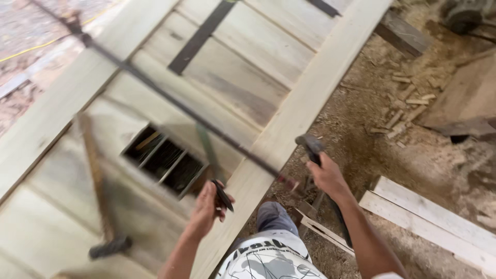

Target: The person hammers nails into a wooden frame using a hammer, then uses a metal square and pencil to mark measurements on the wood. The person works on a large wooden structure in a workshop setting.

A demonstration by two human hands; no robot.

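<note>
My left hand [206,209] is closed on a short, thin dark tool [223,196], too blurred to identify, at the near edge of a pale wooden panel frame [289,119]. My right hand [326,178] grips a dark handle [309,145] just past the frame's right rail. A long dark metal bar [170,101] runs diagonally across the panel from the upper left down to a spot beside my right hand. Whether the handle belongs to the bar is unclear. The picture is motion-blurred.
A hammer [101,206] with a wooden shaft lies on the panel at the left. A small slatted opening [163,160] is cut into the boards. A flat dark strap [199,36] crosses the upper boards. Sawdust, wood scraps [408,106] and pale planks [429,222] cover the floor on the right.
</note>
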